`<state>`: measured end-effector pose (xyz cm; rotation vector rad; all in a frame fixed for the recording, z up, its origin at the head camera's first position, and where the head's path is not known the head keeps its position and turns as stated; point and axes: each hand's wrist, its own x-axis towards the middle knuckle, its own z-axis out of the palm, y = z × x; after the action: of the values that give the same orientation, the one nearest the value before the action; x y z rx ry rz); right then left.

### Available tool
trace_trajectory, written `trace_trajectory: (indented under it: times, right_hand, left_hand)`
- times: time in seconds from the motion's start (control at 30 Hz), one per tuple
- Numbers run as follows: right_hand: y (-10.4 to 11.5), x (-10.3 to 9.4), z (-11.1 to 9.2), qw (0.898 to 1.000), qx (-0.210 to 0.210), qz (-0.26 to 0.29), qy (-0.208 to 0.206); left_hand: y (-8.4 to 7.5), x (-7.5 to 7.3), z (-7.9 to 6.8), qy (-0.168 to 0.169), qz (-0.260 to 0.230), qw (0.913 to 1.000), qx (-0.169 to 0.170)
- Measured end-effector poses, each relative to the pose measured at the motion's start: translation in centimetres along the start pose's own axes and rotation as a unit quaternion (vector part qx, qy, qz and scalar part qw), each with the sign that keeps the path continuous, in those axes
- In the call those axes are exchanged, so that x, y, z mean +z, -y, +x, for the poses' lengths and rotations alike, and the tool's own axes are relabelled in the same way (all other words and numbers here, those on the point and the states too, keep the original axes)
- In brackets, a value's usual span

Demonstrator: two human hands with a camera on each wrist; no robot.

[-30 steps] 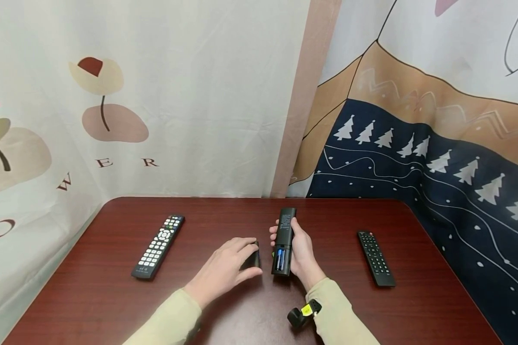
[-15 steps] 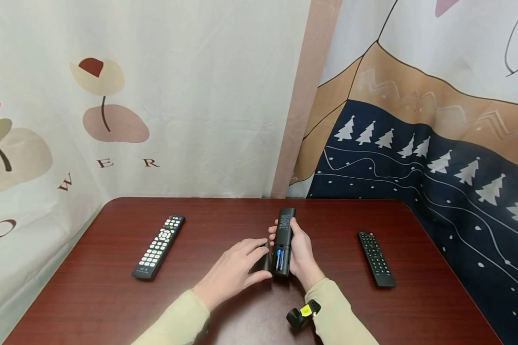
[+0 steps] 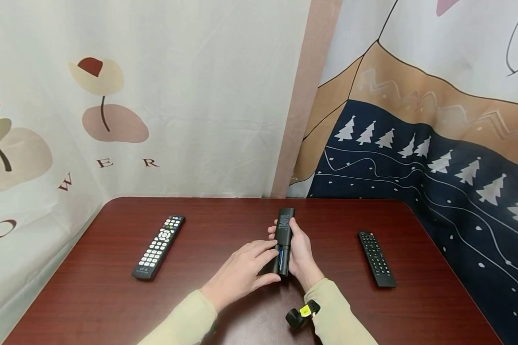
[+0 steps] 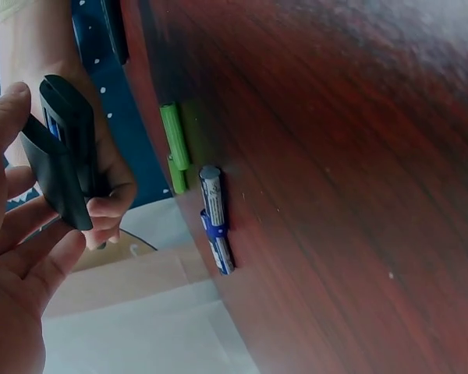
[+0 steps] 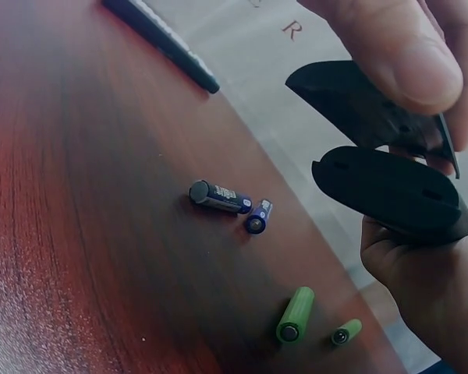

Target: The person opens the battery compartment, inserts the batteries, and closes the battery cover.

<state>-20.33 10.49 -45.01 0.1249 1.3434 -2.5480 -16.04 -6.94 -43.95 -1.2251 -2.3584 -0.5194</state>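
Observation:
A black remote control (image 3: 285, 223) is held back side up by my right hand (image 3: 303, 254), the thumb along its right edge. Blue batteries (image 3: 281, 258) show in its uncovered compartment at the near end. My left hand (image 3: 243, 268) pinches a black battery cover (image 4: 56, 175) between thumb and fingertips. The right wrist view shows the cover (image 5: 347, 101) tilted just above the remote's end (image 5: 386, 187), with a gap along the side that faces the camera. From the head, the left fingers partly hide the cover and the compartment.
Blue batteries (image 4: 213, 199) and green batteries (image 4: 173, 136) lie on the red-brown table (image 3: 328, 306), in the wrist views. A remote with white buttons (image 3: 158, 247) lies at the left, a smaller black remote (image 3: 376, 258) at the right. Curtains (image 3: 198, 105) hang behind.
My left hand has moved right with the battery cover, from beside the remote to over its compartment, and now partly covers the batteries. My right hand and the remote have barely moved.

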Motion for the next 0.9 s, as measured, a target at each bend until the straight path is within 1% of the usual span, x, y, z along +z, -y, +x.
trace_trajectory:
  times: [0.2, 0.5, 0.63, 0.9]
  right_hand:
    - [0.03, 0.25, -0.15, 1.0, -0.002, 0.01, -0.001]
    - [-0.02, 0.4, -0.27, 1.0, 0.002, 0.017, 0.003]
    - [0.0, 0.41, -0.26, 1.0, 0.0, 0.016, 0.005]
    - [0.03, 0.4, -0.25, 1.0, -0.003, 0.013, 0.0]
  left_hand:
    - [-0.31, 0.26, 0.29, -0.004, 0.006, 0.9999, 0.011]
    - [-0.76, 0.44, 0.52, -0.001, 0.011, 0.9999, 0.011]
    - [-0.88, 0.54, 0.57, -0.005, 0.012, 0.9999, 0.011]
    - [-1.04, 0.91, 0.54, -0.007, 0.018, 0.9997, 0.013]
